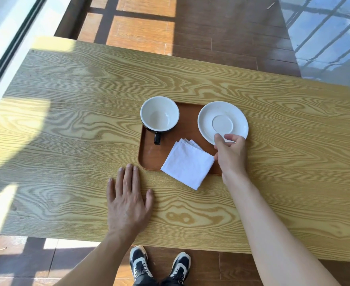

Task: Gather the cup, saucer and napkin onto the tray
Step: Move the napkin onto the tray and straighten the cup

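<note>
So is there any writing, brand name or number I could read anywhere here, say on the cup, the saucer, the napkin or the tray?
None: no readable text appears anywhere in this view.
cup: plain white inside, dark outside, no mark visible.
saucer: plain white.
napkin: plain white, folded.
tray: bare brown wood.
shoes: dark and pale panels, no logo legible.

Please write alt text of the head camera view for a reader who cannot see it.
A right hand grips the near rim of a white saucer at the right edge of a brown tray holding a cup and folded napkin. The left hand rests flat on the wooden table.
</note>
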